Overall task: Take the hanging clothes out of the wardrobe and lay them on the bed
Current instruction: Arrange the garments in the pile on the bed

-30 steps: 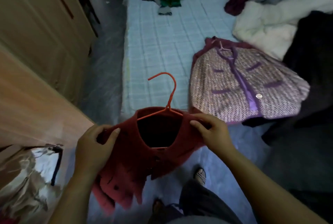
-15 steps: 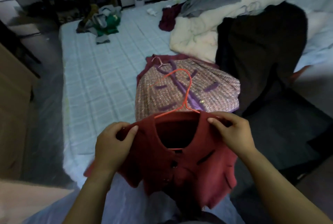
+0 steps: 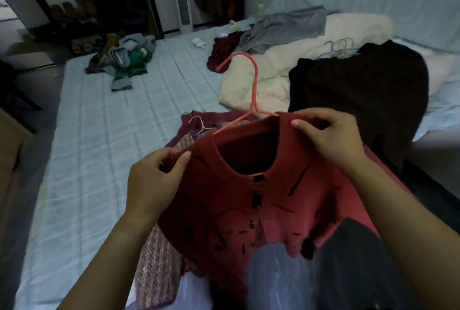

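1. My left hand [image 3: 151, 185] pinches one shoulder of the red cardigan [image 3: 261, 205] between thumb and curled fingers. My right hand [image 3: 331, 140] pinches the other shoulder the same way, so neither hand is free.
2. I judge this two-point hold is meant to keep the cardigan spread wide and face up, so it can go down without bunching.
3. The cardigan is in the air over the near edge of the bed [image 3: 99, 147]. It is partly above a purple tweed jacket [image 3: 159, 267] that lies there on its own pale hanger [image 3: 200, 124]. The cardigan does not look set down yet, and its lower hem dangles towards me.
4. The coral hanger [image 3: 254, 90] sits inside the neckline, its hook pointing up and away towards the cream blanket [image 3: 273, 70]. Gripping at the shoulders probably also traps the hanger's arms so it cannot slip out.
5. The cardigan is a deep red knit with a round neck and a line of dark openings down the front. Many dark slashes are scattered over the chest, and the hem is uneven. It looks soft and limp, so I expect it to sag wherever I am not holding it.
6. Further up the bed lie a dark garment [image 3: 361, 90], a grey garment [image 3: 286, 28] and a small heap of clothes [image 3: 124, 60] with green in it. The bare quilted stretch to the left seems the roomier landing spot.
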Motion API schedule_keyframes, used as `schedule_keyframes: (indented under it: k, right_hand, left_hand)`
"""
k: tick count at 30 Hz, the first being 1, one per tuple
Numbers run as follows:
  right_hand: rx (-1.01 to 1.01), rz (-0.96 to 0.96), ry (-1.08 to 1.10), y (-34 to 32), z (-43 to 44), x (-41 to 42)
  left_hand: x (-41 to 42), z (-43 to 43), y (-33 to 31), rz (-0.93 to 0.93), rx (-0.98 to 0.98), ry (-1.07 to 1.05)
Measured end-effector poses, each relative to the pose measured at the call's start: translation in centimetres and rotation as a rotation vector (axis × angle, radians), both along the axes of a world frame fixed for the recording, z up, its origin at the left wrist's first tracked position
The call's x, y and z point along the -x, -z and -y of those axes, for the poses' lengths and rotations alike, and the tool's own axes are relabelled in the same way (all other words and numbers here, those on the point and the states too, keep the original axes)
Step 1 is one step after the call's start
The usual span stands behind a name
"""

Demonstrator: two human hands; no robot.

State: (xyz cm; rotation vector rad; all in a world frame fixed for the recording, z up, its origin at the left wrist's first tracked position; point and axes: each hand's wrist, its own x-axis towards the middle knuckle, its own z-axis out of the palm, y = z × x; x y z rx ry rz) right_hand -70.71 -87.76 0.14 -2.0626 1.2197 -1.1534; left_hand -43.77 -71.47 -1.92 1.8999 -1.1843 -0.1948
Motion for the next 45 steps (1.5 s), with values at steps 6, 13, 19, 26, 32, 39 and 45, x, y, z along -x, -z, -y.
schedule_keyframes:
  k: [6,13,19,26,32,39,45]
  right_hand:
    - [-0.105,-0.121,-0.057,3.9,12.8,-7.0]
    - [-0.242,-0.298,-0.138,9.0,23.6,-13.9]
    - [-0.289,-0.521,-0.230,13.0,29.7,-14.8]
    - [-0.315,-0.571,-0.211,15.0,36.8,-2.2]
    - [-0.313,-0.575,-0.049,13.6,47.8,13.8]
    - [-0.142,-0.622,0.221,12.0,61.0,25.1]
    - [0.045,-0.676,0.268,12.7,64.5,28.6]
  left_hand:
    - [-6.5,11.5,3.9,0.070,-0.121,0.013]
    - [-12.3,21.2,9.4,0.109,-0.332,-0.061]
    - [-10.8,28.2,10.7,0.168,-0.438,0.005]
    - [2.2,41.4,11.7,0.199,-0.433,0.277]
    - [17.0,55.9,12.4,0.284,-0.422,0.471]
    - [26.2,70.8,12.3,0.333,-0.380,0.548]
    - [27.6,76.6,15.0,0.273,-0.467,0.461]
